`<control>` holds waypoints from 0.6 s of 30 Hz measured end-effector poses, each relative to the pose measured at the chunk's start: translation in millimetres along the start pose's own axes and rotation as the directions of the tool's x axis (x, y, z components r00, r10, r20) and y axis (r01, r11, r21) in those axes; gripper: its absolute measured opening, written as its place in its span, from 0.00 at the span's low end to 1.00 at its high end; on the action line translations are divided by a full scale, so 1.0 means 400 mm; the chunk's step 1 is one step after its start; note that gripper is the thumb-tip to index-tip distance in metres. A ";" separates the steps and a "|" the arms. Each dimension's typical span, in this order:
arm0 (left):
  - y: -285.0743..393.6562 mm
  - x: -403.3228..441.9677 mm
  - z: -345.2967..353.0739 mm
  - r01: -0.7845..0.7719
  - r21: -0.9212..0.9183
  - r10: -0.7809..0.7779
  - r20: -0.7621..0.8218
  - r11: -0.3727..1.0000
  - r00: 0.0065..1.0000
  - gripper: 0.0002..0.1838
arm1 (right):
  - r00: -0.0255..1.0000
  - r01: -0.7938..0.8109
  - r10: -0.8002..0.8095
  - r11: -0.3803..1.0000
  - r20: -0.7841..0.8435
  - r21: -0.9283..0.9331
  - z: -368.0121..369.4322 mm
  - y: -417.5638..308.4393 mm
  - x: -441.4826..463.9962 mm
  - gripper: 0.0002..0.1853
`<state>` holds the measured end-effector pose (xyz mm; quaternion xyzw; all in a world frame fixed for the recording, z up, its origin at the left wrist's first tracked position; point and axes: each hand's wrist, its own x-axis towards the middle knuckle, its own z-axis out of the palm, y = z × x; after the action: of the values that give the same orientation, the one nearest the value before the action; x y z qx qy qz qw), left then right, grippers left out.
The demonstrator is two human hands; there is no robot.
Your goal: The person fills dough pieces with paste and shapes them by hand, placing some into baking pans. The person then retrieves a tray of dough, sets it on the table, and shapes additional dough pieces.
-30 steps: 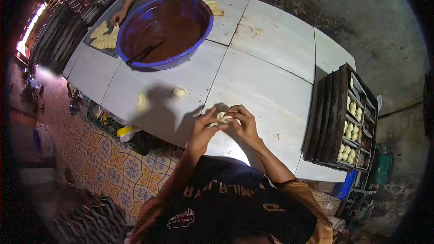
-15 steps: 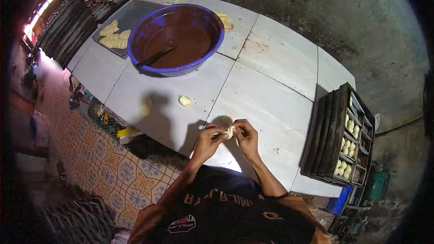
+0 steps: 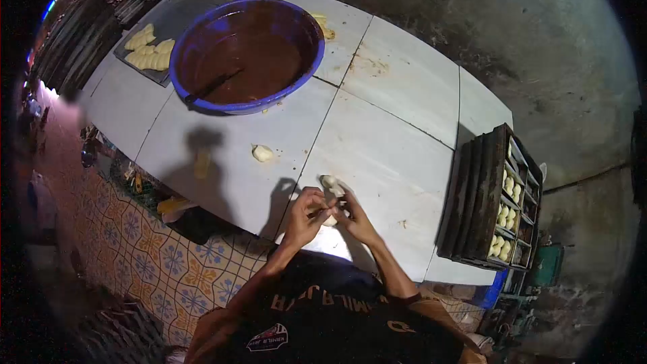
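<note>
My left hand (image 3: 307, 218) and my right hand (image 3: 356, 218) meet above the near edge of the white tabletop. Their fingers close together on a small piece of pale dough (image 3: 330, 220), which is partly covered by the fingertips. Just beyond the fingers of my right hand, another small dough piece (image 3: 329, 180) lies on the table. Further left sits a single dough lump (image 3: 262, 153), apart from both hands.
A blue basin (image 3: 315, 61) of brown mixture, with a dark-handled utensil (image 3: 214, 85) in it, stands at the far left. Behind it lies a grey tray (image 3: 192, 3) with shaped dough. Stacked dark trays (image 3: 465, 195) at the right hold dough pieces in compartments.
Both hands have come slightly closer to my body, with the dough now lower between the fingers. The view has shifted a little, and the other person's hands at the far edge are out of sight.
</note>
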<state>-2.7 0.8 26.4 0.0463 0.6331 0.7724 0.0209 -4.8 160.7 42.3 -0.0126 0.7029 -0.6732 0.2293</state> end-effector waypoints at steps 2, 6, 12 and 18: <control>0.011 0.000 -0.007 -0.017 -0.132 0.027 0.078 0.991 0.997 0.18 | 0.922 -0.293 0.164 0.886 0.350 0.358 -0.021 0.005 0.010 0.31; -0.011 0.006 -0.039 -0.191 0.164 0.218 -0.165 0.968 0.962 0.20 | 0.987 0.152 -0.161 0.957 -0.014 -0.246 -0.023 -0.029 0.097 0.25; -0.050 0.025 -0.181 -0.022 0.528 0.212 -0.303 0.849 0.929 0.15 | 0.990 0.134 -0.140 0.975 -0.020 -0.175 -0.128 0.066 0.253 0.23; -0.080 -0.005 -0.232 -0.205 0.689 0.362 -0.088 0.695 0.928 0.12 | 0.912 0.058 -0.214 0.912 -0.350 -0.406 -0.044 0.120 0.278 0.06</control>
<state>-10.5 -83.5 -23.3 0.0637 0.8507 0.4874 -0.1863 -96.2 145.6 -37.7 0.0255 0.8505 -0.5245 0.0305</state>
